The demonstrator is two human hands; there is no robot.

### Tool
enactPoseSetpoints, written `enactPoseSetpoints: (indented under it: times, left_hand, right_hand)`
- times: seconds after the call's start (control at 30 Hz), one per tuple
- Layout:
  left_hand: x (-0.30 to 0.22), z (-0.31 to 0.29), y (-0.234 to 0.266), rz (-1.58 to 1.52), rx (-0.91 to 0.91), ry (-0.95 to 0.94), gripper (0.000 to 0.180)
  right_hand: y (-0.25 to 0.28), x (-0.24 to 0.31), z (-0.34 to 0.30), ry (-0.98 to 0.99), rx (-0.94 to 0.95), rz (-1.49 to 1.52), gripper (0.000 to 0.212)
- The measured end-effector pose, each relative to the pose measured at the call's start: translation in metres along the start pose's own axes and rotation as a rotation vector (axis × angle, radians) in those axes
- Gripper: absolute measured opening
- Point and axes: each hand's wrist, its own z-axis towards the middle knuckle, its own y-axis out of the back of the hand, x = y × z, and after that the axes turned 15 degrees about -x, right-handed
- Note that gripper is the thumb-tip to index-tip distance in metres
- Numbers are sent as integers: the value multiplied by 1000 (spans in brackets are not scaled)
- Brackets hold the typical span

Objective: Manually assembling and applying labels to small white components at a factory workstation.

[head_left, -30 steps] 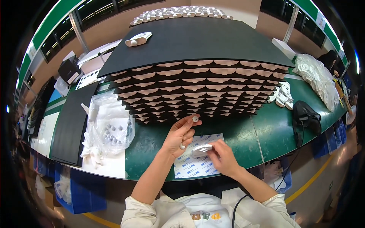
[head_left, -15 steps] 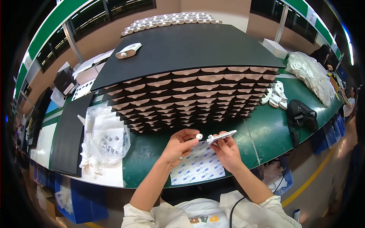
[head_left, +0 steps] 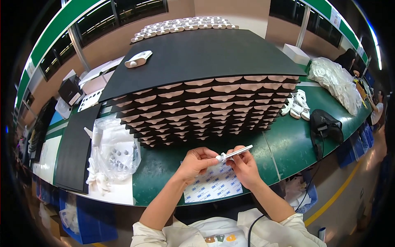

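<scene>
My left hand [head_left: 196, 166] pinches a small white ball-shaped knob [head_left: 219, 158] between thumb and fingers. The knob meets the near end of a flat white plastic part [head_left: 240, 152]; whether it is seated there I cannot tell. My right hand [head_left: 246, 169] grips this part, which tilts up toward the right. Below both hands, a white sheet with blue print [head_left: 214, 188] lies on the green table. Behind them rises a tall stack of black boards [head_left: 214, 51] with rows of pale rounded parts between the layers. One similar white part [head_left: 138, 59] with a ball end rests on top.
At left, a clear plastic bag [head_left: 115, 140] contains several small grey-white pieces. A black board [head_left: 78, 152] lies beyond it. Right of the stack are loose white parts [head_left: 298, 105], a black bag-like item [head_left: 325, 127] with a cable, and a large bag of white parts [head_left: 335, 82].
My left hand has brought the knob rightward and down against the end of the white part. The part in my right hand has shifted slightly left and tilts more steeply.
</scene>
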Motion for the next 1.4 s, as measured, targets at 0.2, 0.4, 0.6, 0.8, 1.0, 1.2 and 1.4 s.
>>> enactPoseSetpoints:
  times: [0.2,0.4,0.6,0.8,1.0,1.2,1.4]
  left_hand:
    - [-1,0,8,223,223,-233,24]
    - [-7,0,12,-124,223,11,14]
    - [8,24,32,-949,134,445,10]
    - [4,21,36,-1061,-138,468,18]
    - [7,27,44,-1036,104,504,24]
    - [0,20,33,-688,-9,379,35]
    - [-1,14,20,-666,53,302,33]
  right_hand:
    - [0,19,-2,130,254,-327,5]
    - [-82,113,19,845,544,-771,15]
    - [-202,173,83,892,235,-877,28]
    - [-269,154,177,371,132,-1120,34]
    - [-272,159,181,370,68,-1124,40]
    - [-194,265,172,698,49,-1190,36]
    - [14,327,190,1326,-555,-1283,17]
